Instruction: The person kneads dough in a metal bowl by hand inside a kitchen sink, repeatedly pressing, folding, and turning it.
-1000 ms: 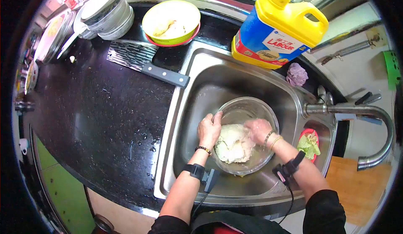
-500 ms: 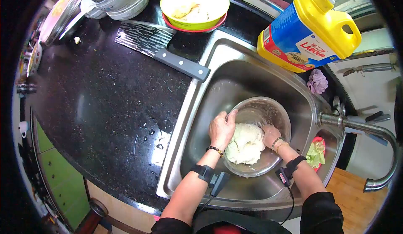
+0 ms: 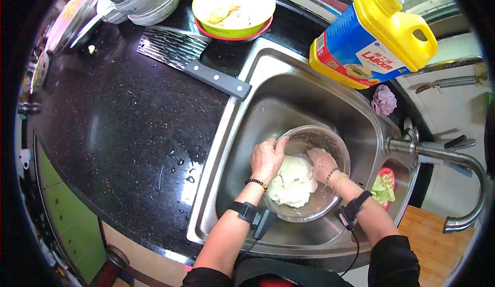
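In the sink stands a round metal bowl, tilted a little, holding a pale, lumpy white mass that looks like dough. My left hand grips the bowl's left rim, its thumb over the edge and fingers on the outside. Inside the bowl, my right hand has its fingers curled against the mass's right side. Its fingertips are partly hidden.
The steel sink has a faucet at right. A cleaver lies with its handle over the sink's edge. Behind stand a yellow detergent jug, a yellow bowl and stacked bowls. Greens lie in the side basin.
My right hand has shifted back and left along the mass, which has turned slightly and sits a little farther left in view. My left hand keeps its hold on the rim. The whole view has shifted slightly.
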{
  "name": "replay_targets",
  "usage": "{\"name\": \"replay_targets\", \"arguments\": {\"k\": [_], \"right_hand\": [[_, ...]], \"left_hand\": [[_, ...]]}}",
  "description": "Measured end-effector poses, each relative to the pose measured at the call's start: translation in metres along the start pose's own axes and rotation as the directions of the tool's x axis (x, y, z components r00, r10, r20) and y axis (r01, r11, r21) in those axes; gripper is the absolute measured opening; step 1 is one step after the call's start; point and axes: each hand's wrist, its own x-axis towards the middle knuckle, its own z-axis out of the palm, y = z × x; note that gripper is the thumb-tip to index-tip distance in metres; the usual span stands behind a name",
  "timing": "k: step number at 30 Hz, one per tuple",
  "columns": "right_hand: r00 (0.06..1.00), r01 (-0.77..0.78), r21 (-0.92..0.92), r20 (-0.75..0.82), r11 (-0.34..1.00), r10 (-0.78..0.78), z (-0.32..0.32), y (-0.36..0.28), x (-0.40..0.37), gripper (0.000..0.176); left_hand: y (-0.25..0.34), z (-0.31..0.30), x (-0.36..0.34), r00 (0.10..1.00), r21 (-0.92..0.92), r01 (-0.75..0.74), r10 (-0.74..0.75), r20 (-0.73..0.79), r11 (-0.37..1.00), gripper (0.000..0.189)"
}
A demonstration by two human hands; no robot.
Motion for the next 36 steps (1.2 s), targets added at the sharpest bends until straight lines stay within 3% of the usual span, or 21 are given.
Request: {"name": "replay_targets", "arguments": {"k": [4, 6, 8, 10, 12, 13, 14, 18, 24, 26, 28, 30, 31, 32, 34, 35, 36], "right_hand": [[0.976, -0.123, -0.053, 0.171, 0.991, 0.131, 0.023, -0.001, -0.013, 0.024], [0.907, -0.257, -0.007, 0.342, 0.966, 0.244, 0.028, 0.008, -0.027, 0.026], [0.889, -0.301, 0.021, 0.368, 0.953, 0.273, 0.030, 0.012, -0.028, 0.027], [0.811, -0.427, 0.011, 0.446, 0.904, 0.378, 0.022, 0.000, -0.023, 0.026], [0.791, -0.356, -0.040, 0.518, 0.933, 0.324, 0.003, -0.006, -0.010, 0.025], [0.925, -0.192, -0.079, 0.319, 0.978, 0.207, 0.007, -0.003, -0.006, 0.024], [0.992, -0.033, -0.154, 0.113, 0.987, 0.051, 0.008, -0.001, -0.002, 0.024], [0.953, -0.171, -0.156, 0.226, 0.973, 0.204, 0.007, -0.003, 0.003, 0.029], [0.918, -0.347, -0.066, 0.180, 0.936, 0.353, 0.022, 0.002, -0.024, 0.024], [0.761, -0.537, -0.042, 0.406, 0.843, 0.506, 0.023, 0.003, -0.031, 0.024], [0.764, -0.495, -0.104, 0.422, 0.863, 0.489, 0.037, 0.008, -0.038, 0.026], [0.702, -0.499, -0.086, 0.544, 0.862, 0.460, 0.050, 0.016, -0.047, 0.027], [0.791, -0.258, -0.137, 0.538, 0.956, 0.290, 0.093, 0.044, -0.068, 0.028], [0.793, -0.256, -0.139, 0.536, 0.957, 0.290, 0.089, 0.046, -0.066, 0.028], [0.812, 0.001, 0.079, 0.582, 0.997, -0.047, 0.076, 0.038, -0.071, 0.034], [0.944, -0.249, 0.540, 0.323, 0.804, 0.075, 0.209, 0.115, -0.126, 0.038], [0.943, -0.253, 0.539, 0.324, 0.803, 0.079, 0.208, 0.114, -0.128, 0.038]], "left_hand": [[-0.002, -0.001, 0.003, 1.000, 0.018, -0.013, 0.014, -0.017, 1.000, 0.047], [0.002, 0.000, 0.002, 1.000, 0.007, -0.005, 0.005, -0.007, 1.000, 0.046], [0.002, -0.002, 0.001, 1.000, 0.010, -0.013, 0.013, -0.022, 1.000, 0.045], [0.002, -0.004, 0.000, 1.000, 0.014, 0.008, -0.008, -0.008, 1.000, 0.045], [0.002, -0.003, 0.001, 1.000, 0.017, 0.017, -0.017, 0.011, 1.000, 0.045], [0.000, 0.000, 0.002, 1.000, 0.017, 0.004, -0.004, -0.001, 1.000, 0.046], [-0.002, 0.001, 0.002, 1.000, 0.016, -0.008, 0.009, -0.014, 1.000, 0.048], [0.000, -0.001, 0.001, 1.000, 0.021, -0.009, 0.010, -0.023, 1.000, 0.048], [0.001, -0.003, 0.000, 1.000, -0.006, 0.026, -0.026, -0.004, 1.000, 0.045], [-0.002, 0.000, 0.000, 0.999, -0.025, 0.006, -0.007, -0.051, 1.000, 0.047], [-0.001, -0.001, 0.000, 0.998, -0.049, 0.013, -0.016, -0.058, 0.999, 0.047], [-0.001, 0.001, -0.003, 0.998, -0.071, 0.019, -0.023, -0.055, 0.997, 0.047], [-0.002, 0.002, -0.002, 0.997, -0.069, -0.002, -0.003, -0.076, 0.998, 0.047], [-0.002, 0.002, 0.000, 0.995, -0.065, -0.021, 0.015, -0.100, 0.998, 0.047], [-0.003, 0.002, -0.001, 0.996, -0.059, -0.006, 0.001, -0.084, 0.998, 0.047], [-0.002, 0.003, 0.000, 0.997, -0.060, 0.008, -0.012, -0.074, 0.998, 0.047], [-0.002, 0.003, 0.000, 0.997, -0.061, 0.008, -0.012, -0.070, 0.998, 0.047]]}}
